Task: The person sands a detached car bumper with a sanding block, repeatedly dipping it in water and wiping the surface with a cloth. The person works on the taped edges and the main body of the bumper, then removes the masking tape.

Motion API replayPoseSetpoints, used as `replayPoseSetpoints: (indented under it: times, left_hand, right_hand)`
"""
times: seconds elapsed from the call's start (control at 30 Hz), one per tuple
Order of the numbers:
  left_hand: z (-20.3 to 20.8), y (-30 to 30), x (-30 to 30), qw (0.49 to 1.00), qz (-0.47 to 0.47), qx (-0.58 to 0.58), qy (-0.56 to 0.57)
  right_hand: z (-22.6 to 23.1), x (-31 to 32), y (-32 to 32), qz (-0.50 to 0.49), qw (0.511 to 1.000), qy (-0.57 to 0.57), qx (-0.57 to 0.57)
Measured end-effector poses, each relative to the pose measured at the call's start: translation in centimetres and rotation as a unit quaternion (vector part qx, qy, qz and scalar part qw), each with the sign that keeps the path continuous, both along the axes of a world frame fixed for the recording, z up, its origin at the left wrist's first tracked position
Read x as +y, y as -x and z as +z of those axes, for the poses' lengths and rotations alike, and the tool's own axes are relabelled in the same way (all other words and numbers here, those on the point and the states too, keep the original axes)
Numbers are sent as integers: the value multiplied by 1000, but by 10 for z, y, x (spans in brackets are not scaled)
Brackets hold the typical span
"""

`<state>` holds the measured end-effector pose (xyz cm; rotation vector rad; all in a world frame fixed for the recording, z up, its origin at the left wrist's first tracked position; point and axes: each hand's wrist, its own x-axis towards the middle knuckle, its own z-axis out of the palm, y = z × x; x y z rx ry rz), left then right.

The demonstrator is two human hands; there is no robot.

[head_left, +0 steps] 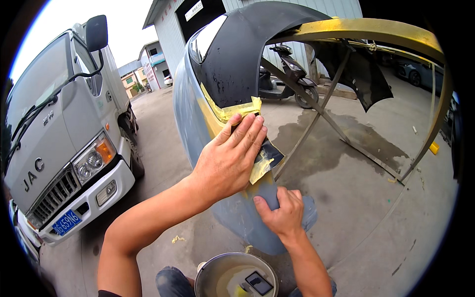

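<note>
In front of me a car bumper (183, 114) stands on end, blue-grey along its outer side, with a wet black section (230, 62) above. Yellow masking tape (242, 109) edges the black section, and a yellowish patch runs beside it. My left hand (230, 156) lies flat on the bumper over the taped area, fingers stretched and close together. A small black piece with torn tape (262, 166) shows beside its palm; anything under the palm is hidden. Lower down, my right hand (283, 210) is closed around the bumper's narrow grey end, thumb toward me.
Between my knees stands a bucket (200, 282) of cloudy water with a dark rectangular object (259, 283) in it. A yellow metal stand (386, 32) with crossed bars is at right. A white truck (64, 128) is parked left, a scooter (292, 74) behind.
</note>
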<state>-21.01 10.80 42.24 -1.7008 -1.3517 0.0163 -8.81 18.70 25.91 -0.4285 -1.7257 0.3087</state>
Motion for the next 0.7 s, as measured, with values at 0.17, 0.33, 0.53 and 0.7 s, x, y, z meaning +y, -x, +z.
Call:
replayPoseSetpoints:
  times: [0.17,0.33,0.53,0.7]
  left_hand:
    - [-24,0,-14,999,-1,32,36]
    - [-2,2,-1,1000,10,11,-8]
    - [-6,3,-9,1000,-3,28,6]
    - [-19,-4,-11,997,9,61,37]
  right_hand:
    - [0,-2,1,17,999,37,-14]
    - [-1,0,0,-3,1000,-12,-2]
    - [1,0,2,3,1000,-13,9]
    - [-1,-3,-1,4,1000,22,-16]
